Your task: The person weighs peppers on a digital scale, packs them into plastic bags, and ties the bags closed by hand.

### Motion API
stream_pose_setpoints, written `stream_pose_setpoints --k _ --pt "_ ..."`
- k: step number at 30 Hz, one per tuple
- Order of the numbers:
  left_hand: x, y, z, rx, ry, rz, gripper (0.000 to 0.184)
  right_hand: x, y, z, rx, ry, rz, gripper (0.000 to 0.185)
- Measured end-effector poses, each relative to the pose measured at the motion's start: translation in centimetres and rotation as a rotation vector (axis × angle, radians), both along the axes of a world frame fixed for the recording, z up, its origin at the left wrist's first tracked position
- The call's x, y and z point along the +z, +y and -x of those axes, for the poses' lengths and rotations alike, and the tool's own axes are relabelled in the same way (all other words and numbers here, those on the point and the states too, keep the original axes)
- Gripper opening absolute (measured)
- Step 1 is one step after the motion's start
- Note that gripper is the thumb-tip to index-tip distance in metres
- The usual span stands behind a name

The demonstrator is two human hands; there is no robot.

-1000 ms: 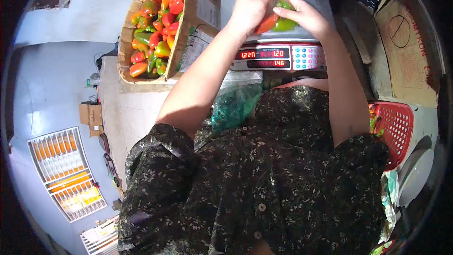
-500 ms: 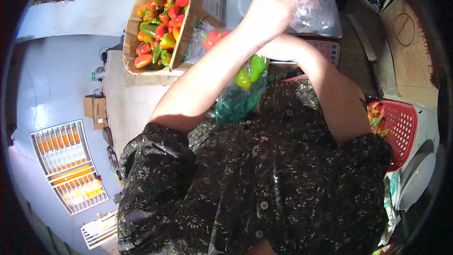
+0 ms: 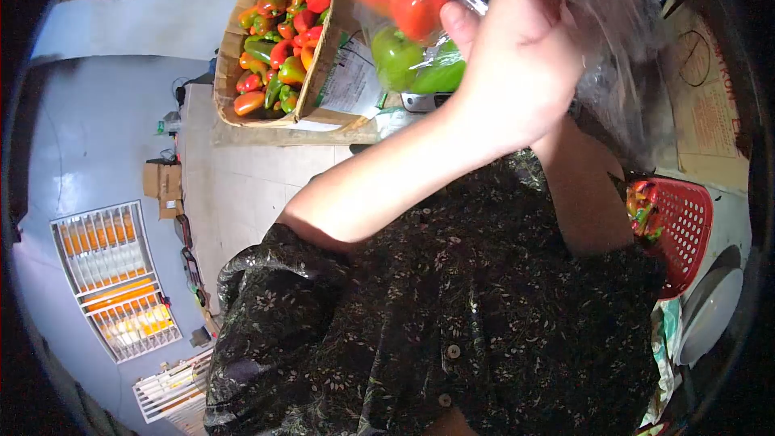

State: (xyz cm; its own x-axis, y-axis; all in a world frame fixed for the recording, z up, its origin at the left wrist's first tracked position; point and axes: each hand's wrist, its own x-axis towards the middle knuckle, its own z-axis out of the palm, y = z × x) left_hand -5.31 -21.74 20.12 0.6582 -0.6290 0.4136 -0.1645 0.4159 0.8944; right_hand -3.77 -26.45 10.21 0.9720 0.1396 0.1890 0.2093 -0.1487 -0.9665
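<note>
A clear plastic bag of red and green peppers point(image 3: 418, 8) is raised close to the camera at top centre. My left hand point(image 3: 525, 69) is closed on the bag beside the peppers, and loose, blurred plastic point(image 3: 617, 24) spreads to its right. My right forearm crosses behind the left wrist; the right hand is mostly hidden there, so its fingers cannot be made out. A fingertip touches the bag near the red pepper, but whose hand it belongs to is unclear. The bag and hands cover most of the scale point(image 3: 421, 102).
A cardboard box of mixed peppers point(image 3: 311, 85) stands at the upper left. At the right are a red perforated basket point(image 3: 690, 230) with peppers, a white plate point(image 3: 710, 319) and a printed carton point(image 3: 702, 105). Beyond the left edge, a barred window point(image 3: 121, 274) shows.
The bag of peppers has come off the scale, swung down to the left, then risen nearer the camera. My forearms now cross. The green plastic bag near my body is no longer seen.
</note>
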Motion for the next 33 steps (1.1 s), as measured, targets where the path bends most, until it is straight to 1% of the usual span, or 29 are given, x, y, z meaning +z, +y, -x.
stream_pose_setpoints --k 4,8,9,11,13,17,19,20,22,23,24,25,26,27,28,29,31,32,33 --pt "-0.2 0.3 1.2 0.039 -0.128 0.030 0.005 0.2 -0.3 0.9 -0.037 0.003 0.050 0.033" --pt "-2.1 -0.8 2.9 0.049 -0.263 0.069 0.015 0.4 -0.7 1.6 -0.084 -0.011 0.094 0.034" --pt "-2.2 -1.2 3.4 -0.056 -0.062 0.137 0.016 0.4 -0.9 1.7 -0.101 -0.019 0.103 0.034" --pt "-2.2 -1.0 3.4 0.029 -0.288 0.105 0.017 0.5 -1.2 1.9 -0.147 -0.044 0.122 0.035" --pt "-1.9 -0.5 3.1 0.067 -0.426 0.074 0.018 0.6 -1.5 2.2 -0.223 -0.086 0.140 0.035" --pt "-1.0 1.3 2.8 0.025 -0.512 0.023 0.019 1.0 -2.7 2.0 -0.456 -0.244 0.190 0.036" --pt "0.7 3.8 1.4 0.076 -0.694 -0.137 0.033 1.2 -3.1 1.2 -0.515 -0.309 0.200 0.037" --pt "1.5 5.1 0.7 0.101 -0.789 -0.211 0.042 1.5 -3.0 0.9 -0.497 -0.305 0.182 0.037" --pt "-0.2 7.5 -2.2 0.427 -0.848 -0.136 0.054 1.8 -2.3 -0.2 -0.337 -0.194 0.036 0.038" --pt "-1.0 8.8 -3.6 0.595 -0.857 -0.109 0.060 2.4 -2.0 -0.4 -0.175 -0.041 -0.155 0.043" --pt "-1.2 9.9 -3.6 0.644 -0.576 -0.223 0.065 3.6 -1.9 0.1 -0.183 0.020 -0.109 0.049" --pt "-1.2 10.4 -3.0 0.519 -0.169 -0.181 0.063 4.1 -1.8 0.2 -0.175 0.048 -0.099 0.051" --pt "-2.2 11.5 -3.5 0.387 0.136 -0.165 0.069 4.3 -1.6 0.2 -0.163 0.080 -0.088 0.053" --pt "-2.9 12.1 -3.4 0.209 0.304 -0.183 0.073 4.1 -1.2 0.1 -0.222 0.070 -0.026 0.054" --pt "-3.4 12.8 -2.4 0.169 0.461 -0.280 0.074 3.8 -0.8 0.1 -0.282 0.062 0.038 0.055" --pt "-3.8 12.9 -2.0 0.120 0.537 -0.277 0.074 3.6 -0.5 0.0 -0.344 0.052 0.105 0.057" --pt "-3.8 13.1 -1.6 0.046 0.677 -0.258 0.074 4.3 -0.6 0.2 -0.316 0.056 0.163 0.059" --pt "-4.0 13.3 -1.6 0.054 0.645 -0.249 0.075 4.7 -0.6 0.4 -0.300 0.056 0.191 0.060" --pt "-4.1 13.2 -1.6 0.059 0.607 -0.241 0.075 5.3 -0.7 0.5 -0.296 0.037 0.242 0.056"
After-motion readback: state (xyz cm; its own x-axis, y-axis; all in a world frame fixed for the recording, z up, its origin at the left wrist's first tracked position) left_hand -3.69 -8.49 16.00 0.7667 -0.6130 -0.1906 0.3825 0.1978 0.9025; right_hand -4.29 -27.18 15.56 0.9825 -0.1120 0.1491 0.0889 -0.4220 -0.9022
